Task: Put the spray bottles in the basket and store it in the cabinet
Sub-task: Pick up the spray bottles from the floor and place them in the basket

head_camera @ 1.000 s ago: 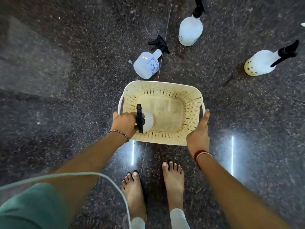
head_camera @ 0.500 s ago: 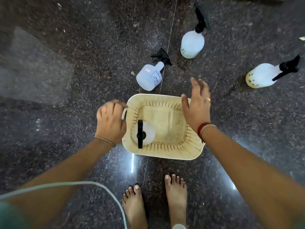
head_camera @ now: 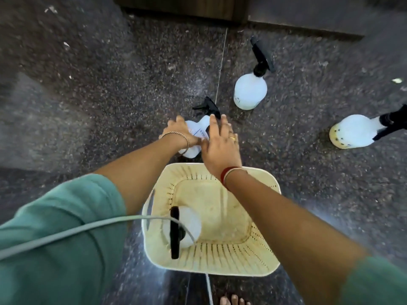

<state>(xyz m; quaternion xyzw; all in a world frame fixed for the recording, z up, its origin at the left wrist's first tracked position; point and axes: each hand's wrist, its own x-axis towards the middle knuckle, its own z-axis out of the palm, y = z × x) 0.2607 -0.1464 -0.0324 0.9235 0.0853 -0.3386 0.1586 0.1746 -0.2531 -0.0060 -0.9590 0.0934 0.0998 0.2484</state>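
Observation:
A cream perforated basket [head_camera: 220, 259] stands on the dark granite floor. Inside it, at the near left, one white spray bottle [head_camera: 190, 225] with a black trigger stands upright. Just beyond the basket a labelled white spray bottle [head_camera: 198, 129] lies on the floor. My left hand [head_camera: 181, 134] wraps over its body. My right hand [head_camera: 220, 146] hovers over the same bottle with fingers spread, holding nothing. Two more white bottles are farther off, one [head_camera: 250, 91] at centre right and a yellow-bottomed one [head_camera: 354, 134] at the far right.
A wooden cabinet base [head_camera: 176, 6] and a dark ledge [head_camera: 308, 18] run along the top edge. A grey cable [head_camera: 66, 235] crosses my left sleeve and the basket's left side. My bare toes [head_camera: 233, 300] show at the bottom.
Both hands have left the basket and reached forward to the labelled bottle lying beyond it. The view has shifted forward, so the cabinet base now shows. The first bottle stays in the basket.

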